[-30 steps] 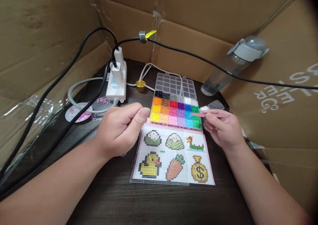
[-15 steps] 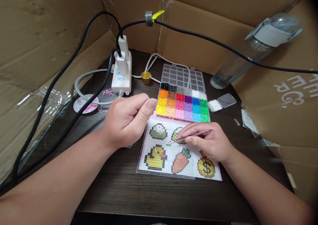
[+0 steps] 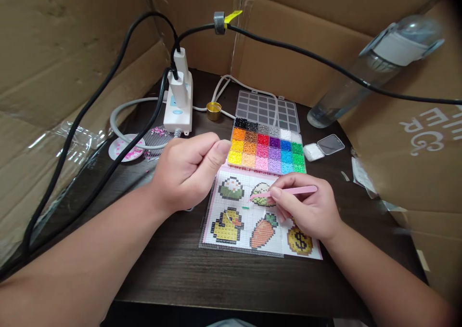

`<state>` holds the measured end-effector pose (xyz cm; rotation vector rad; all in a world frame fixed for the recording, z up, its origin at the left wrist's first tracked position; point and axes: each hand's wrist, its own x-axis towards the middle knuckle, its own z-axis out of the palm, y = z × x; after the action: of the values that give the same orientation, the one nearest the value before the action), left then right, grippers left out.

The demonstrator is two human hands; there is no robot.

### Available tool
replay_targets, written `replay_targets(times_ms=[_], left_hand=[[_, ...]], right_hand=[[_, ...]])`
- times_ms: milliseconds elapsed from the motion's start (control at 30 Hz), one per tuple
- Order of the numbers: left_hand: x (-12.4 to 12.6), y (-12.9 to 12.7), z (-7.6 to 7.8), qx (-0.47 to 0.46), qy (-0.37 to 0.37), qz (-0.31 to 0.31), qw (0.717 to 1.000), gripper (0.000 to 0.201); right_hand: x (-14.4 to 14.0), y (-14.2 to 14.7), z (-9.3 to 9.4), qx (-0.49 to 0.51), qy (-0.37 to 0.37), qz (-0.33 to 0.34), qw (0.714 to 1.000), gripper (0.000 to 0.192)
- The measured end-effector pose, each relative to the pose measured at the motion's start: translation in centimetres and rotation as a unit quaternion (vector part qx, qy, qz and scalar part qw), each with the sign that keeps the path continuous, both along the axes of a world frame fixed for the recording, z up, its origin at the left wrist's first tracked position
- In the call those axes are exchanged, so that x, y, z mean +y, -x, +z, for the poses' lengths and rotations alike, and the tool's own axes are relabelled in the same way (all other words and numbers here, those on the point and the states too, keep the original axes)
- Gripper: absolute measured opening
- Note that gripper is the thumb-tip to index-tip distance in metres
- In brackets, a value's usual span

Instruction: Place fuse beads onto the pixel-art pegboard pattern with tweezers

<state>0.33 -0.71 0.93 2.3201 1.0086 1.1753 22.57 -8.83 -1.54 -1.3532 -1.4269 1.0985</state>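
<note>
My right hand (image 3: 306, 209) grips pink tweezers (image 3: 292, 191) over a clear pegboard lying on a pattern sheet (image 3: 252, 216) with pixel pictures of a duck, a carrot and a money bag. The tweezer tips point left, close to a few green beads (image 3: 246, 207) on the board. My left hand (image 3: 187, 173) hovers above the sheet's left edge with thumb and fingers pinched together; nothing shows in them. Just behind the sheet sits an open bead box (image 3: 267, 151) with many coloured compartments and its clear lid folded back.
A white power strip (image 3: 178, 110) with plugs and black cables (image 3: 108, 91) stands at the back left. A gold cap (image 3: 213, 110), a small white case (image 3: 323, 148), a tilted clear bottle (image 3: 364, 71) and pink beads on a disc (image 3: 124, 150) lie around. Cardboard walls enclose the dark table (image 3: 216, 288).
My right hand came from the bead box down onto the pegboard with the tweezers, then drew back slightly, leaving green beads there. My left hand has barely moved.
</note>
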Motion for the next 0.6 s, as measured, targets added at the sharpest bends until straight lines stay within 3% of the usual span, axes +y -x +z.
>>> replay_targets(times_ms=[367,600], left_hand=[[0.0,-0.1,0.0,0.005,0.001,0.003,1.0,0.036],[-0.1,-0.1,0.1,-0.006,0.001,-0.004,1.0,0.035]], right_hand=[[-1.0,1.8,0.5,-0.069,-0.015,-0.058,0.996,0.006],[-1.0,1.9,0.6,-0.098,-0.021,-0.038,0.994,0.002]])
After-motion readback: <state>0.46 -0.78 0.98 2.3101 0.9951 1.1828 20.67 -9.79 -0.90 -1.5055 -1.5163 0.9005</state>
